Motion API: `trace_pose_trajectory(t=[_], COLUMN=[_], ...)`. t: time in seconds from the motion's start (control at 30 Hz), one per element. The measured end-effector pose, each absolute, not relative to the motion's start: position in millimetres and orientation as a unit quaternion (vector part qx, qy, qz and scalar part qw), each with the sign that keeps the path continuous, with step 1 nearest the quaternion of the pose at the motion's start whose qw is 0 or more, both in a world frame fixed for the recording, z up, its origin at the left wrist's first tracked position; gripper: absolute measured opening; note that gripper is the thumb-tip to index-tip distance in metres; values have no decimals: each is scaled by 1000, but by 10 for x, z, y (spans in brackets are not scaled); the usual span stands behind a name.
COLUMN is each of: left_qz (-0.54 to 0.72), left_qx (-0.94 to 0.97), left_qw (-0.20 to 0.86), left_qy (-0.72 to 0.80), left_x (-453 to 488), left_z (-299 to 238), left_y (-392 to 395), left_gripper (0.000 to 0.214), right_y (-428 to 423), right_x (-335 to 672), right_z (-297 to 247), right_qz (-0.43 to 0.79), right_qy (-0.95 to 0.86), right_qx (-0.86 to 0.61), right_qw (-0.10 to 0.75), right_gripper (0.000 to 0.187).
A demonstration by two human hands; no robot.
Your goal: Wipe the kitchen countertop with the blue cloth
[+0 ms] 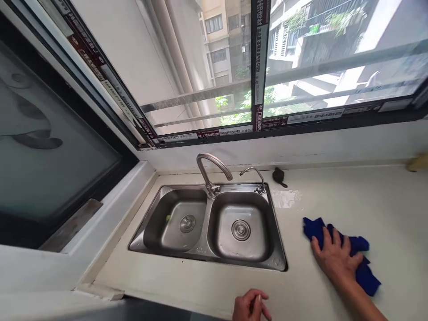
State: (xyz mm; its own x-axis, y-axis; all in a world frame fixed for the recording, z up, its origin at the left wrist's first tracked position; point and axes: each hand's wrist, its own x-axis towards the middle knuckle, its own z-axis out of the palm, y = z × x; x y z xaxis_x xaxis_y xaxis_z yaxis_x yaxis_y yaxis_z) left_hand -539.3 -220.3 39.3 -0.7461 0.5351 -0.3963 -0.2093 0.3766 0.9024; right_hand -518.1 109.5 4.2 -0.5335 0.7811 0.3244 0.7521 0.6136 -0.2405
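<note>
Head view — looks steeply down over sink (214, 261) toward window (254, 67).

The worktop (351, 196) looks like smooth, pale stone or composite with a soft sheen, and a small wet patch (284, 197) near the sink shines brighter than the dry surface around it. The double sink (209, 256) is brushed stainless steel, satin rather than mirror-bright, with metal strainers in both bowls. The tall tap (210, 171) and the smaller tap (256, 178) are the same dull-polished metal. Under the right hand (334, 258) lies a blue cloth (363, 267), soft, matt and crumpled (probably microfibre, though the weave is too fine to tell). The window frame (256, 67) is dark with printed protective film stuck on it.
</note>
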Motion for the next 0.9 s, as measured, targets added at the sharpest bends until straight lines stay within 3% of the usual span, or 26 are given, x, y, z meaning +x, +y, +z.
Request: trace_pose_trajectory(t=[0.2, 0.4, 0.53, 0.7, 0.8, 0.9], left_qz=[549, 529, 434, 404, 360, 282], left_qx=[294, 351, 452, 497, 554, 616], left_qw=[446, 473, 441, 394, 369, 305], left_qy=[643, 611, 643, 659, 654, 669], left_x=[-5699, -5885, -5971, -6082, -6135, -6132], left_z=[792, 797, 712, 604, 524, 481], left_y=[-1332, -815, -667, -689, -696, -675], left_gripper=[63, 40, 40, 41, 42, 45], right_y=[576, 276, 277, 358, 308, 223], right_x=[-4804, -4257, -4043, -3759, -3654, -3624], right_z=[-41, 64, 191, 383, 454, 476], right_qz=[0, 68, 179, 283, 270, 258], right_qy=[-920, -961, -912, -790, -806, -847], right_qx=[-351, -245, -339, -501, -487, -438], right_qw=[176, 112, 148, 212, 200, 154], right_gripper=[58, 55, 62, 44, 42, 53])
